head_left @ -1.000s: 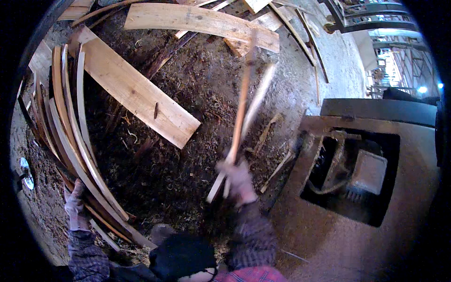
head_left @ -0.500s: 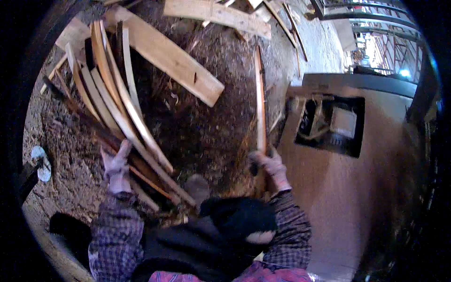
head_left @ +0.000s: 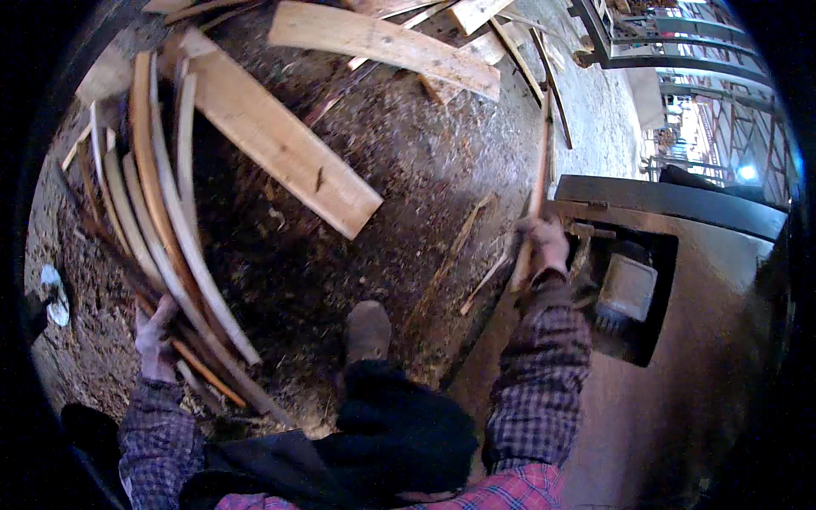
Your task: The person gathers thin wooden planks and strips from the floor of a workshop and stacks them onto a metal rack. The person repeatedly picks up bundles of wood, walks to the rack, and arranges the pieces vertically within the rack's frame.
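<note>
My left hand (head_left: 155, 342) is closed around a bundle of long, narrow wood strips (head_left: 161, 217) at the left. Several strips fan out away from me, some pale and some with dark bark edges. Their near ends reach past the hand toward my lap. On the right, my right hand (head_left: 546, 245) grips a single thin wood strip (head_left: 539, 183), which points away from me beside the brown metal cabinet (head_left: 620, 425). A short part of that strip shows below the fist. The fingers partly hide it.
A wide board (head_left: 285, 149) lies on the debris-covered ground ahead, with another plank (head_left: 387, 47) beyond it. The cabinet has a recessed opening with a grey box-like part (head_left: 627, 287) and a hammer-like tool (head_left: 585, 242). Metal racking (head_left: 680, 64) stands at the far right.
My right hand has moved away from me and to the right with its strip, up to the cabinet's edge. My left hand and the bundle appear farther left and lower as the view shifts.
</note>
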{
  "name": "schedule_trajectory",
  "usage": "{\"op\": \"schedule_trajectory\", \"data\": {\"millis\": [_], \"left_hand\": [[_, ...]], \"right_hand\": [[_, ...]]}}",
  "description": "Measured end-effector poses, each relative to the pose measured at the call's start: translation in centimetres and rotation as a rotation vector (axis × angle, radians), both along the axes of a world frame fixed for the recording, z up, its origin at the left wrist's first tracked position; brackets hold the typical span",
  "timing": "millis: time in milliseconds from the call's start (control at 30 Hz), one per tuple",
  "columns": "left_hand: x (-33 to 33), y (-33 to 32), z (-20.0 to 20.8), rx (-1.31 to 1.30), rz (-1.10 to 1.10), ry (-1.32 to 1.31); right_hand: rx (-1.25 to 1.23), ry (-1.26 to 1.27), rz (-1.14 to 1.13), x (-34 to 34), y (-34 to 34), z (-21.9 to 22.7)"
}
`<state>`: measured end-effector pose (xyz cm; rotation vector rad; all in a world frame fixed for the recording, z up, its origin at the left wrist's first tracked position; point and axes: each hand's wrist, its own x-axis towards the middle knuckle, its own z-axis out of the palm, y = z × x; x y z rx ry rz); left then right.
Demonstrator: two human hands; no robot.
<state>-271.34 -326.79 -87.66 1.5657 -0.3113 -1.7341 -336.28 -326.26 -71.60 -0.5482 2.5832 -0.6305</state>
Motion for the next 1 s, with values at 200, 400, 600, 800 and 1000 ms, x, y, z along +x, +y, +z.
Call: {"op": "schedule_trajectory", "data": {"millis": [200,400,600,800,1000], "left_hand": [[-2.9,0.8,1.0,-0.024,0.16,-0.125],[-3.1,0.6,1.5,0.161,0.227,-0.226],[-6.3,-0.6,4.9,0.193,0.139,-0.328],[-4.1,1.1,2.5,0.137,0.16,-0.322],[-4.7,0.4,1.4,0.068,0.138,-0.146]], "right_hand": [[0.86,0.724,0.104,-12.3,-12.7,4.2],[1.003,0.83,0.155,-24.6,-19.6,2.3],[1.109,0.804,0.4,-24.3,-22.7,3.8],[1.141,0.754,0.543,-20.7,-19.9,8.5],[1.248,0.765,0.717,-13.9,-14.6,11.2]]}}
